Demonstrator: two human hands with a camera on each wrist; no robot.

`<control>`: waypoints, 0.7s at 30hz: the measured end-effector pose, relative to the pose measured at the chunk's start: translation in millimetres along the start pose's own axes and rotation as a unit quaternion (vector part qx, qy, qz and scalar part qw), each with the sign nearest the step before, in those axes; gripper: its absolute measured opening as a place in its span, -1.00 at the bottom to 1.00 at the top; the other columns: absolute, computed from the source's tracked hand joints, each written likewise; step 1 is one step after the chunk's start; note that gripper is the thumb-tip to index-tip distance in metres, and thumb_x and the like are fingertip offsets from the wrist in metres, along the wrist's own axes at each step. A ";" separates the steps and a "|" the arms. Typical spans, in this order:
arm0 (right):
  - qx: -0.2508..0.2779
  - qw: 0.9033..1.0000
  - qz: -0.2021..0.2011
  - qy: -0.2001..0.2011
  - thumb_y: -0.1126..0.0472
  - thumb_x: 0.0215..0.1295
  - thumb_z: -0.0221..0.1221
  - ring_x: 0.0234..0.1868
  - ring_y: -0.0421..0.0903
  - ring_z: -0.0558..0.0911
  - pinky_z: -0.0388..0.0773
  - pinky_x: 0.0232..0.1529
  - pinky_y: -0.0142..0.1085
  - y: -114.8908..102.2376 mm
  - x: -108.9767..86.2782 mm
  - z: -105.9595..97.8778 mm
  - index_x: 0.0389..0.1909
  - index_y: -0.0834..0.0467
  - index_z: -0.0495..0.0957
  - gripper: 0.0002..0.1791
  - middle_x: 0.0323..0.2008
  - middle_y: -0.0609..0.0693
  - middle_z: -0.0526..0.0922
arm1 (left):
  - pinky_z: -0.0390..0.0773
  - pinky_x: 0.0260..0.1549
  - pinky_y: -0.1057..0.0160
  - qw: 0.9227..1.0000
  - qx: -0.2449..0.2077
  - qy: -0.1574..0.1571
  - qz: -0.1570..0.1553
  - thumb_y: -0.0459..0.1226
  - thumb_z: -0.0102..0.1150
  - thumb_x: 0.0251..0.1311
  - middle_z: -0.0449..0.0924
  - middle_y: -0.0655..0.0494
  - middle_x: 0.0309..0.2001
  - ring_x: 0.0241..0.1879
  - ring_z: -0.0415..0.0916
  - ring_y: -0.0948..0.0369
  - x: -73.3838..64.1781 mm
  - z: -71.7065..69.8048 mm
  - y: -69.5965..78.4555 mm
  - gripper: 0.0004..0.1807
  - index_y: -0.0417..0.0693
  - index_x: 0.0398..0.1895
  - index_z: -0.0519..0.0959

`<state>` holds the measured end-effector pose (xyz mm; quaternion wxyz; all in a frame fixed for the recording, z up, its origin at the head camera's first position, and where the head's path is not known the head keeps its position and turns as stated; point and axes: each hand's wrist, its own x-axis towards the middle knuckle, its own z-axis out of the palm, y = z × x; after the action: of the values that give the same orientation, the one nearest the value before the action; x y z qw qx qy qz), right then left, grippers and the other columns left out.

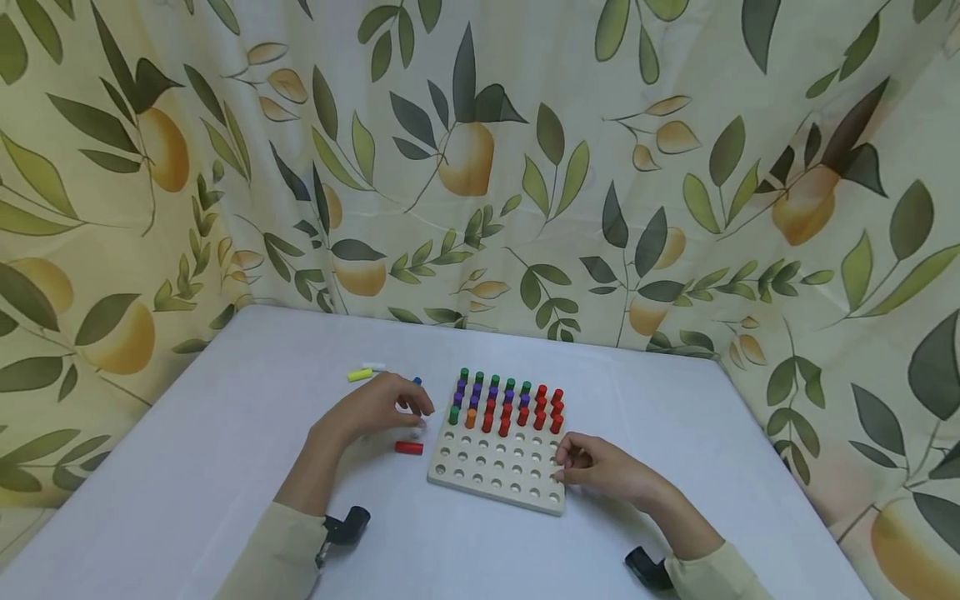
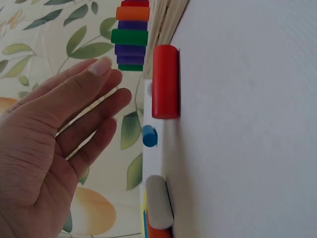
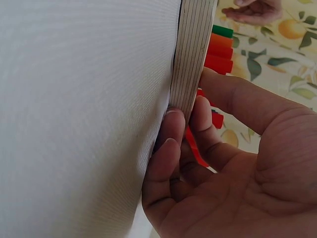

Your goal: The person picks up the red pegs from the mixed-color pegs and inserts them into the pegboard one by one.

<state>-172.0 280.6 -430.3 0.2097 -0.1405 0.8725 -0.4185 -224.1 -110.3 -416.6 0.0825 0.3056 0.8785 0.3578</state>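
A pale wooden pegboard (image 1: 480, 483) lies on the white table. Green, purple, red and orange pegs stand in its far rows, and the holes of its near rows are bare. My right hand (image 1: 603, 471) grips the board's right edge, thumb over the top and fingers curled against the side, as the right wrist view shows. To the left of the board hovers my left hand (image 1: 375, 406), its fingers loosely bent and holding nothing. A loose red peg (image 2: 166, 82) lies close below it, with a blue peg (image 2: 149, 136) and a whitish peg (image 2: 159, 201) nearby.
Farther left on the table lie a yellow peg (image 1: 360, 376) and a white peg (image 1: 373, 367). A curtain (image 1: 480, 267) with a fruit and leaf print hangs behind the table and along its sides.
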 end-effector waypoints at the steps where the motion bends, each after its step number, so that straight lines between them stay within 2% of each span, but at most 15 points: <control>1: 0.002 1.000 0.001 -0.001 0.22 0.34 0.39 -0.24 -0.01 0.45 0.39 -0.29 -0.26 0.4 0.0 0.6 -0.15 0.18 0.53 -0.77 -0.31 0.02 0.50 | 0.63 -0.08 0.17 1.000 -0.002 -0.001 -0.005 -0.41 0.46 0.20 0.74 0.28 -0.25 -0.19 0.62 0.28 -2.5 0.0 -1.1 -0.82 -0.06 -0.15 0.78; 5: 0.001 1.000 0.002 -0.001 0.22 0.33 0.39 -0.23 -0.01 0.46 0.40 -0.28 -0.26 2.8 1.4 1.6 -0.15 0.18 0.53 -0.77 -0.31 0.02 0.51 | 0.62 -0.07 0.16 1.000 -0.008 -0.002 -0.020 -0.40 0.47 0.20 0.71 0.36 -0.27 -0.19 0.62 0.28 -10.2 0.4 -7.1 -0.82 -0.01 -0.16 0.78; 12: -0.002 1.000 0.003 -0.001 0.21 0.34 0.38 -0.21 0.00 0.46 0.41 -0.27 -0.26 6.0 3.3 -0.8 -0.16 0.17 0.52 -0.77 -0.30 0.03 0.51 | 0.61 -0.08 0.14 0.999 -0.004 -0.007 -0.050 -0.41 0.46 0.20 0.70 0.36 -0.28 -0.19 0.60 0.26 -19.2 -2.1 -13.4 -0.82 0.05 -0.20 0.79; 21: -0.004 1.000 -0.001 -0.006 0.21 0.36 0.37 -0.21 0.00 0.45 0.41 -0.28 -0.28 3.0 4.4 -1.5 -0.15 0.18 0.52 -0.78 -0.30 0.02 0.51 | 0.60 -0.22 0.18 0.998 0.002 -0.023 -0.055 -0.33 0.52 0.16 0.69 0.38 -0.33 -0.28 0.57 0.23 -27.5 -5.3 -21.7 -0.88 0.06 -0.26 0.81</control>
<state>-176.8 281.6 -432.9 0.2140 -0.1451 0.8728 -0.4141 -214.4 -141.9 -429.5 0.1221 0.2651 0.8926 0.3437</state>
